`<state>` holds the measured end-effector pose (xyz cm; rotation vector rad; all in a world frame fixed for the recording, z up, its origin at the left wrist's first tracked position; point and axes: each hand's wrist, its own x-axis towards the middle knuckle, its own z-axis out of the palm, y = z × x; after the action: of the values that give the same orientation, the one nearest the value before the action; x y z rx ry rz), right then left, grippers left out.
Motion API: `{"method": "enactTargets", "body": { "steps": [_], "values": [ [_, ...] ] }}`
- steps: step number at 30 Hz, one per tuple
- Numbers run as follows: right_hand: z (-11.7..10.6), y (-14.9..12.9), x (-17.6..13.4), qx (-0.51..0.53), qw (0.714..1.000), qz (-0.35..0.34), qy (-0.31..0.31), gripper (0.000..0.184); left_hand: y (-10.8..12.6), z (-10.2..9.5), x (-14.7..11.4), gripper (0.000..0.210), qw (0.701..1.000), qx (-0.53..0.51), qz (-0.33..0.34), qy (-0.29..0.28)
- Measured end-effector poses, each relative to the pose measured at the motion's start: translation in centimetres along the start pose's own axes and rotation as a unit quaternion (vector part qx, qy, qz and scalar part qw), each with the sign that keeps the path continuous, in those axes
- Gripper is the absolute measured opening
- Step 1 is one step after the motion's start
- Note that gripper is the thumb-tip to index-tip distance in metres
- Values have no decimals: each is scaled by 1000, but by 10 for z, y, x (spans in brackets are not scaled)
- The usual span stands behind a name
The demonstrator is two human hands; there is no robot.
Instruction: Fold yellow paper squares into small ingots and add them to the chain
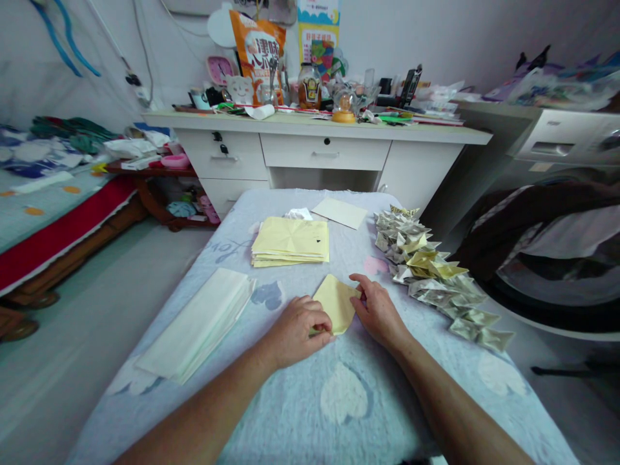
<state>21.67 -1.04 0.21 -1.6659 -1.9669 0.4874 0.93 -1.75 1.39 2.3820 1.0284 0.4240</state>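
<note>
Head view: small yellow sheet (334,302) lies on cloth-covered bench (271,420), between the hands. Left hand (301,328): grip pinches the sheet's near-left edge. Right hand (380,311): at right corner, cannot tell whether grip pinches it. Yellow paper stack (290,240) behind; folded paper pieces (426,268) to the right

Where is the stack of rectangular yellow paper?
The stack lies slightly left of centre in the head view, on blue patterned cloth, beyond the left hand.
</note>
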Motion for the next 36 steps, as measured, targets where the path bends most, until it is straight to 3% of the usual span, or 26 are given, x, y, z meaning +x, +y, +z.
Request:
{"method": "enactTargets", "body": {
  "steps": [4,7,10,18,25,30,36],
  "values": [
    [-5,-1,-1,-66,997,-42,25,28,1,0,0,11,1000,13,17,1],
    [-10,-4,-2,-61,993,-93,-31,12,1,0,1,11,1000,20,19,4],
    [-15,-7,-4,-28,988,-123,-88,14,2,1,1,12,1000,20,20,6],
    [-18,-6,-4,-5,985,-105,-139,11,5,1,0,7,1000,12,5,12],
    [-15,-4,-2,-11,985,-92,-146,12,4,3,2,22,1000,18,13,15],
    [-15,-5,-3,-19,984,-95,-150,12,4,5,4,27,998,34,-35,36],
    [-17,-5,-3,-19,983,-97,-153,11,1,8,6,19,988,61,-103,101]
  ]
}}
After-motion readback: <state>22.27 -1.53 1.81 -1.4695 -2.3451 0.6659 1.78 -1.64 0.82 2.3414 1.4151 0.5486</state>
